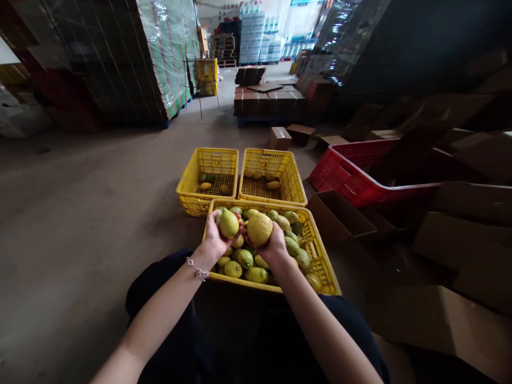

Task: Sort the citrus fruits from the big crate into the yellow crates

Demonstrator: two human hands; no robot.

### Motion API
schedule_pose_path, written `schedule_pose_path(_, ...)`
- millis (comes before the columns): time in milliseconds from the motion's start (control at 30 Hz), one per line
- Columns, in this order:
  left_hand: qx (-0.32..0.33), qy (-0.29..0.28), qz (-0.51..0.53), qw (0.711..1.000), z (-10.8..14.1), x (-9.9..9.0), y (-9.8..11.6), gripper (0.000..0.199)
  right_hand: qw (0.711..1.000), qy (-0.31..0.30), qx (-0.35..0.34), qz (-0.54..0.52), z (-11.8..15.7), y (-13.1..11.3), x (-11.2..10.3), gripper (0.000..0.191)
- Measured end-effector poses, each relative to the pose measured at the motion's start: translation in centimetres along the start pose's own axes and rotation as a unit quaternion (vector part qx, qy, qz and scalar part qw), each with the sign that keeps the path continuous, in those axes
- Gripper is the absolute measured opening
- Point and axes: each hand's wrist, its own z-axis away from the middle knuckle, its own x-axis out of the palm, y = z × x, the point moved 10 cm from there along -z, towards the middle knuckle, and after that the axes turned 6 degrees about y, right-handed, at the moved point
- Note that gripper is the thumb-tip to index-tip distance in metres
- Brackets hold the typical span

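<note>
My left hand [215,238], with a bracelet at the wrist, cups a smooth yellow-green oval fruit [229,223] from below and the side. Beside it, my right hand [277,244] grips a larger, yellower round fruit [260,230]. Both fruits are held close together, slightly apart, above a yellow plastic crate [326,266] at my knees. Many similar green and yellow fruits [245,258] fill that crate. The exact kind of fruit is unclear. Part of the pile is hidden behind my hands.
Beyond stand two yellow crates, the left [188,188] and right [298,181], each with several fruits at the bottom. A red crate [344,173] and an open cardboard box [340,216] lie to the right. Wrapped pallet stacks [160,48] rise behind on the left.
</note>
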Motion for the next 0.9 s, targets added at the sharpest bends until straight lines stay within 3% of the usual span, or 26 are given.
schedule_pose_path(233, 0.001, -0.022, -0.036, 0.999, 0.2, 0.8, -0.2, 0.025, 1.0, -0.019, -0.011, -0.01, 0.7, -0.5, 0.5, 0.029)
schedule_pose_path(500, -0.003, 0.001, 0.01, 1.0, 0.3, 0.5, 0.1, 0.034, 0.998, -0.061, -0.012, -0.006, 1.5, -1.0, 1.3, 0.028)
schedule_pose_path(700, 0.009, 0.028, -0.006, 1.0, 0.3, 0.2, 0.6, 0.033, 0.998, -0.057, 0.015, 0.008, 1.2, -0.6, 1.3, 0.023)
schedule_pose_path(900, -0.022, 0.0, -0.052, 0.998, -0.3, 0.2, -0.2, 0.033, 0.994, -0.083, 0.036, 0.056, 0.6, 0.2, 1.4, 0.036)
